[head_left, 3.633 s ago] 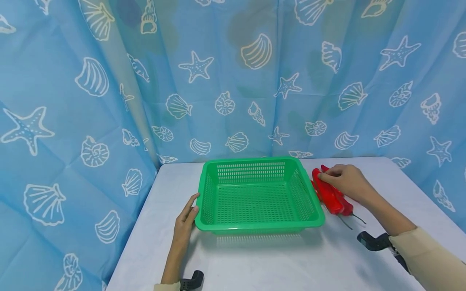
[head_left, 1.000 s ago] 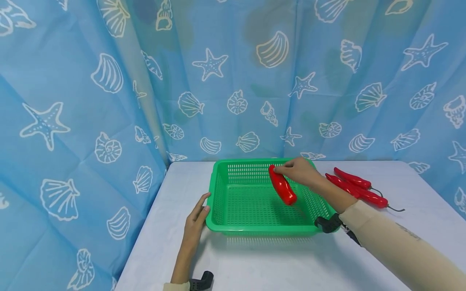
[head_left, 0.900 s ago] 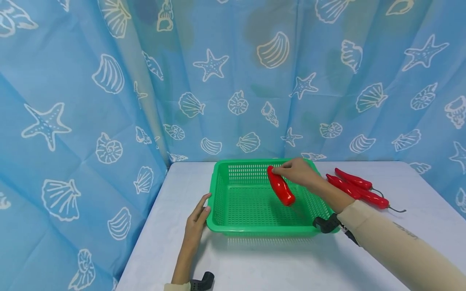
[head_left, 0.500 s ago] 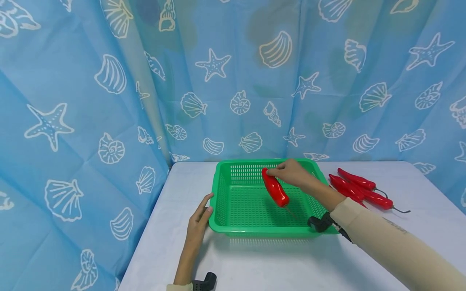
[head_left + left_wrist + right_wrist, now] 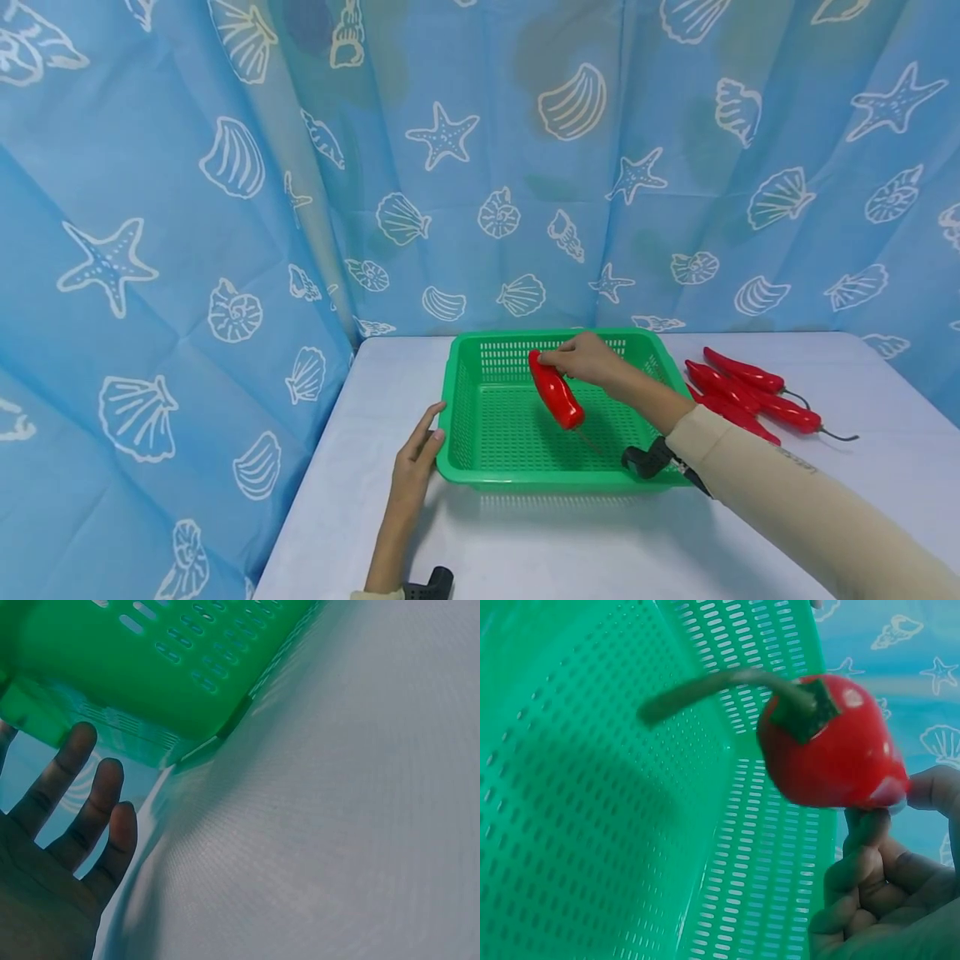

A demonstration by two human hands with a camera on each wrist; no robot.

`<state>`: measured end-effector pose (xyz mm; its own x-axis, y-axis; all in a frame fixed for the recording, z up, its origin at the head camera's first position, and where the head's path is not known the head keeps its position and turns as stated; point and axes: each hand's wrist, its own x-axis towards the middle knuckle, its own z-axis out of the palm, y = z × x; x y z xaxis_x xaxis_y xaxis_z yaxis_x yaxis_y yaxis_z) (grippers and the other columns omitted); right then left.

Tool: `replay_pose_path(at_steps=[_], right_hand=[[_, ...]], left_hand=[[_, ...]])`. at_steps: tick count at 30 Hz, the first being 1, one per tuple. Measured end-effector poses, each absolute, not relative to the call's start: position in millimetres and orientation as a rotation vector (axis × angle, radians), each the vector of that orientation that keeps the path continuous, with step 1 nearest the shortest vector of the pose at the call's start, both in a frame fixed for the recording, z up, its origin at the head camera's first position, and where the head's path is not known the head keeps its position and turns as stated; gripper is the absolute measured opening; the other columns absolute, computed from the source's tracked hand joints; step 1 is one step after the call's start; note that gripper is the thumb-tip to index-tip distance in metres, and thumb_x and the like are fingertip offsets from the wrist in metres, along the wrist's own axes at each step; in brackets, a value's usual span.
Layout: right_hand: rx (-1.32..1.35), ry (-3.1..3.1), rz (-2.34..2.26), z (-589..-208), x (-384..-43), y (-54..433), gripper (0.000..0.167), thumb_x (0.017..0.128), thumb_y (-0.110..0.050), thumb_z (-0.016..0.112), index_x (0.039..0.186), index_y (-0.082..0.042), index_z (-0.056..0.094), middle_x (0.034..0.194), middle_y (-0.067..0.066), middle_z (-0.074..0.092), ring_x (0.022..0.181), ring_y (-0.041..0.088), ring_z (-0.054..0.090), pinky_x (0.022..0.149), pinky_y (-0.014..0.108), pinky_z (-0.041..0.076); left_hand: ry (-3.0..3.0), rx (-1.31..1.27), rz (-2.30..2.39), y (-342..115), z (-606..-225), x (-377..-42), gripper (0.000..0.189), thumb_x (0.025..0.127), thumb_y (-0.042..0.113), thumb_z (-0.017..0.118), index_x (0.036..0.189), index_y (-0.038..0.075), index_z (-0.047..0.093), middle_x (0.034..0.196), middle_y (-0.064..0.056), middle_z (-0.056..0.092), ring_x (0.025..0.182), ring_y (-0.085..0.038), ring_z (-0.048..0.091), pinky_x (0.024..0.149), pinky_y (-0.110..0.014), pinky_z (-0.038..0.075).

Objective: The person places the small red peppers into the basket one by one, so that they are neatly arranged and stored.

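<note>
Pepper (image 5: 557,393) first: which way's it pointing?

In the head view its long axis runs 11 to 5 o'clock, tip up at 11, stem down at 5. It's over the green basket (image 5: 555,477), with the right hand (image 5: 588,357) pinching it near the tip. Right wrist cam has the stem bending toward 9.

And the left hand (image 5: 415,462)?

Not gripping, fingers loosely stretched out, touching the basket's rim at 9 o'clock. More red peppers (image 5: 720,386) lie bunched on the bench (image 5: 525,550) at its 3 o'clock, visible stems aimed around 4.

Any text?

Dark lettering (image 5: 798,461) on the right sleeve (image 5: 795,508), too small to read tbh.
</note>
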<state>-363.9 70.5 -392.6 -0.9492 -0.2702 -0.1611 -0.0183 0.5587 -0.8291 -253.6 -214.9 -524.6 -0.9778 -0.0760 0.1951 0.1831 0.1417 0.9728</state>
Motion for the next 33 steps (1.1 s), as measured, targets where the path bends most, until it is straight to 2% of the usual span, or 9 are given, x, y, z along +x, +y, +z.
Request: replay_pose_path(at_steps=[6,12,20,27,33], right_hand=[[-0.259,2.478,-1.399,-394,-368,67,0.032,0.094,-0.027,0.067,0.1,0.002,0.077,0.088,0.01,0.069,0.079,0.021,0.058,0.072,0.035,0.048],[-0.244,2.448,-1.389,-398,-372,66,0.029,0.093,-0.029,0.068,0.085,-0.003,0.076,0.081,0.006,0.066,0.075,0.021,0.056,0.065,0.031,0.041],[-0.253,2.399,-1.403,-405,-377,57,0.027,0.093,-0.029,0.069,0.089,-0.004,0.077,0.086,0.007,0.067,0.078,0.022,0.057,0.065,0.03,0.04],[-0.299,2.376,-1.4,-415,-377,47,0.026,0.092,-0.026,0.069,0.079,-0.004,0.074,0.073,0.004,0.063,0.067,0.017,0.051,0.059,0.028,0.035],[-0.303,2.37,-1.392,-421,-384,39,0.027,0.09,-0.026,0.07,0.073,-0.006,0.072,0.069,0.002,0.061,0.063,0.014,0.049,0.056,0.026,0.035]], left_hand=[[-2.218,-0.113,-1.928,-214,-524,-255,0.041,0.105,0.042,0.051,0.146,0.042,0.05,0.113,-0.006,0.066,0.098,-0.023,0.061,0.087,-0.04,0.047],[-2.211,-0.117,-1.926,-214,-521,-256,0.04,0.104,0.042,0.052,0.145,0.044,0.05,0.112,-0.006,0.065,0.097,-0.024,0.061,0.086,-0.041,0.047],[-2.224,-0.09,-1.928,-216,-524,-256,0.04,0.104,0.043,0.052,0.144,0.044,0.05,0.11,-0.006,0.065,0.094,-0.023,0.06,0.084,-0.04,0.046],[-2.222,-0.079,-1.94,-215,-525,-254,0.044,0.105,0.038,0.051,0.149,0.034,0.048,0.11,-0.007,0.065,0.096,-0.022,0.06,0.086,-0.04,0.047],[-2.223,-0.1,-1.928,-216,-525,-256,0.042,0.105,0.04,0.051,0.147,0.038,0.05,0.108,-0.008,0.065,0.094,-0.022,0.061,0.085,-0.039,0.047]])
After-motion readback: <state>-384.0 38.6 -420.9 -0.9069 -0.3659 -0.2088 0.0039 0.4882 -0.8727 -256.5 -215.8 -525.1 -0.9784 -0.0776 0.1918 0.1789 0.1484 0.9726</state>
